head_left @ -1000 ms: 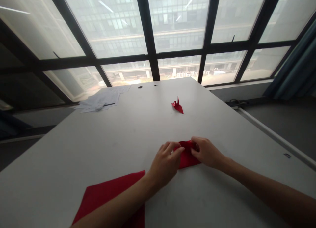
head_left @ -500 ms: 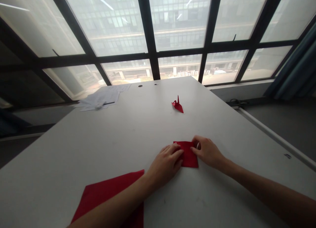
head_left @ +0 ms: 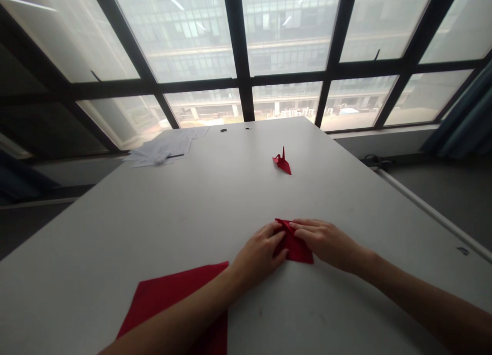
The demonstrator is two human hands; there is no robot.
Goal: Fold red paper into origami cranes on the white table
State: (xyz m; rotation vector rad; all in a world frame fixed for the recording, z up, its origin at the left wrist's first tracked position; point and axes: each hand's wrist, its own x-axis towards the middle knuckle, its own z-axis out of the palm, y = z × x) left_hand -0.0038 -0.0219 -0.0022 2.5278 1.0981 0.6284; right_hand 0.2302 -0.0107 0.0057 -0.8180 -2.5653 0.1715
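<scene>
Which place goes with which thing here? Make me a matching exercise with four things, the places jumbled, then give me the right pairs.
Things:
1. Small folded red paper
2. Large red sheet
3. Red paper crane
4. White papers

Places:
A. At the far left of the table
B. Partly covered by the left forearm
C. Under the fingers of the left hand and right hand
D. Straight beyond the two hands, apart from them

Right pairs: 1-C, 2-B, 3-D, 4-A
</scene>
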